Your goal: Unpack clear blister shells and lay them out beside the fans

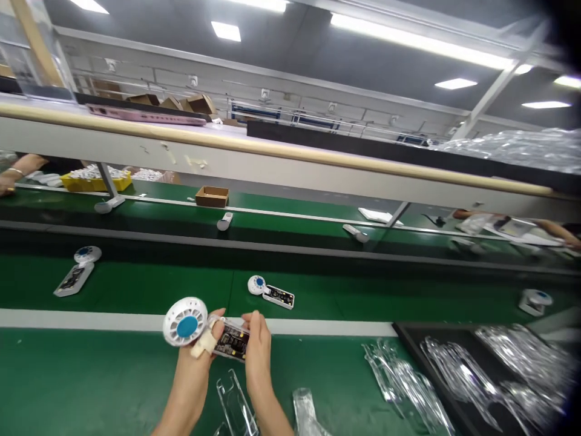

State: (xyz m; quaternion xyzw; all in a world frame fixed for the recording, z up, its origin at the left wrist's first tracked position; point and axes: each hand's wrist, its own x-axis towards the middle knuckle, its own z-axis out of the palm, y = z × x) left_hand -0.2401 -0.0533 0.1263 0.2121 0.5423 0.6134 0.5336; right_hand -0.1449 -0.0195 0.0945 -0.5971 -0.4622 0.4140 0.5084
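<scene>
A white handheld fan point(187, 324) with a blue centre is held over the near green bench. Its handle lies open, showing a dark circuit board point(232, 341). My left hand point(195, 363) is closed around the neck of the fan, with a pale wrap point(205, 343) on its thumb. My right hand point(258, 351) grips the far end of the handle, its fingers along the edge. Below the hands lie clear plastic frames point(236, 402), and a clear plastic piece point(304, 404) rests to the right of my right wrist.
Similar open fans sit on the green conveyor, one at centre point(279, 296) and one at left point(75, 278). A black tray point(408, 342) at right holds many clear parts. Beyond stand a cardboard box point(212, 197) and a yellow bin point(91, 183). Another person's hand point(27, 165) shows at far left.
</scene>
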